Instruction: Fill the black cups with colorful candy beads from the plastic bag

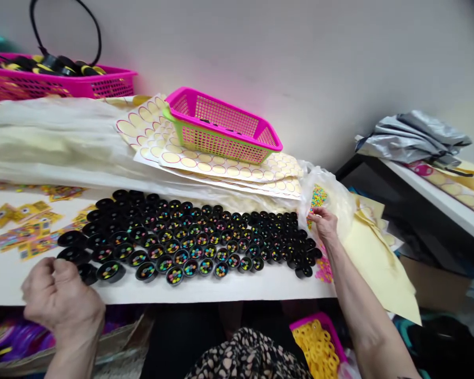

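Observation:
Several small black round cups [189, 239] stand in rows on the white table [229, 289]; many hold coloured beads. My left hand [61, 300] hovers at the table's front left edge next to the nearest cups, fingers curled closed; whatever is inside them is hidden. My right hand [323, 223] reaches to the right end of the rows and pinches the edge of a clear plastic bag [332, 197] that holds coloured beads [318, 197].
A pink and green basket [221, 126] rests on sheets of round yellow stickers [221, 168]. Another pink basket [59, 81] stands back left. Printed colourful labels [27, 226] lie at left. Yellow paper [379, 263] hangs off the right edge. A bin of yellow rings [318, 347] sits below.

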Tool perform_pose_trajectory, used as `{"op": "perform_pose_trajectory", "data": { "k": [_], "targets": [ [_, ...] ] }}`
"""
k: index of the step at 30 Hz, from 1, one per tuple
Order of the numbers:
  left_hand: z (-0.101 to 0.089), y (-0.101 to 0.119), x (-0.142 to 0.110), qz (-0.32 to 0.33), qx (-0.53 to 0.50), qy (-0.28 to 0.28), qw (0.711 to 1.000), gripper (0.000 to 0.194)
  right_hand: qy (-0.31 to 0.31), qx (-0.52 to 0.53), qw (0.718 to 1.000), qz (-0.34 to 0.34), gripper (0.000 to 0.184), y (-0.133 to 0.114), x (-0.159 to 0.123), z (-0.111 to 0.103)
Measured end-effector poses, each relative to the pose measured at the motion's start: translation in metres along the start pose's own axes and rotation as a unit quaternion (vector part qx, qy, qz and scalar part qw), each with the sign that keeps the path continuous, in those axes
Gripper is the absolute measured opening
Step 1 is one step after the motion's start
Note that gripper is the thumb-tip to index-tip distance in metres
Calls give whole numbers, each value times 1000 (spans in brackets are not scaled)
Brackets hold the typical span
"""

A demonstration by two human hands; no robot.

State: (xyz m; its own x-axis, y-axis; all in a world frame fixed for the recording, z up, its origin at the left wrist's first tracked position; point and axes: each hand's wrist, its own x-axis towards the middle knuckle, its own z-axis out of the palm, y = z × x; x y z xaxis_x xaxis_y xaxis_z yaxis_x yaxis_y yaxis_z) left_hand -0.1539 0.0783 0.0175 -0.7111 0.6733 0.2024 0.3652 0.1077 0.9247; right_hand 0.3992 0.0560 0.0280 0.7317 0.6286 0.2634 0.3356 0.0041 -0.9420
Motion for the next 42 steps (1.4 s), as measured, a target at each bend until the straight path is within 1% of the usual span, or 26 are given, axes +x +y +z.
{"op": "perform_pose_trajectory", "data": {
  "k": [2,3,5,7,8,9,10,12,14,15,16,18,20,21,22,24,27,30,32,34,36,37,39,41,42],
  "targets": [
    [3,-3,1,58,20,44,997,38,13,4,1000,-10,31,-6,-1,-1],
    [5,-5,2,77,24,57,995,38,20,8,1000,-15,31,-11,-3,-2],
    [8,-8,3,78,-13,68,995,39,38,37,998,-24,32,-25,-11,-2],
    [9,-12,3,64,-71,77,992,43,44,95,994,-32,32,-45,-27,6],
    [8,-13,3,60,-84,75,992,46,38,130,990,-36,31,-56,-38,13],
    [7,-16,2,64,-76,72,992,49,15,156,987,-38,30,-68,-51,23],
    [6,-18,2,61,-78,68,993,51,-16,164,986,-32,30,-80,-65,35],
    [3,-25,1,63,-72,58,994,53,-98,175,980,-20,27,-103,-98,66],
    [2,-29,-1,68,-73,50,994,51,-218,165,962,11,27,-126,-138,103],
    [1,-30,-2,69,-78,46,993,49,-286,160,944,26,27,-136,-159,122],
    [0,-30,-3,68,-85,43,993,48,-357,153,921,36,27,-145,-179,141],
    [-1,-29,-6,65,-101,38,992,47,-486,141,862,31,24,-159,-216,180],
    [-3,-28,-9,57,-117,37,991,47,-577,123,807,-14,19,-167,-244,216],
    [-3,-28,-10,50,-126,39,990,46,-603,110,788,-50,17,-170,-254,232],
    [-4,-29,-10,43,-134,43,989,46,-618,96,775,-92,14,-172,-262,247],
    [-4,-30,-12,26,-145,57,988,45,-626,64,755,-183,9,-176,-273,272],
    [-5,-33,-14,22,-141,72,987,43,-632,15,710,-309,8,-183,-279,297],
    [-4,-34,-15,46,-130,77,987,39,-635,-57,651,-412,15,-191,-281,311],
    [-4,-34,-15,63,-122,77,988,37,-631,-114,605,-472,20,-197,-282,316],
    [-4,-33,-15,73,-116,74,988,35,-624,-165,559,-521,22,-203,-285,319],
    [-4,-33,-15,76,-116,72,988,34,-616,-200,522,-555,20,-208,-288,322],
    [-4,-34,-15,76,-116,71,988,33,-612,-210,510,-566,19,-210,-290,323],
    [-4,-34,-14,74,-114,72,988,33,-606,-218,499,-580,18,-214,-293,324],
    [-4,-35,-14,74,-112,75,988,33,-605,-213,502,-581,18,-215,-294,324],
    [-3,-36,-14,74,-112,77,988,33,-607,-205,511,-574,19,-214,-292,323]
  ]
}}
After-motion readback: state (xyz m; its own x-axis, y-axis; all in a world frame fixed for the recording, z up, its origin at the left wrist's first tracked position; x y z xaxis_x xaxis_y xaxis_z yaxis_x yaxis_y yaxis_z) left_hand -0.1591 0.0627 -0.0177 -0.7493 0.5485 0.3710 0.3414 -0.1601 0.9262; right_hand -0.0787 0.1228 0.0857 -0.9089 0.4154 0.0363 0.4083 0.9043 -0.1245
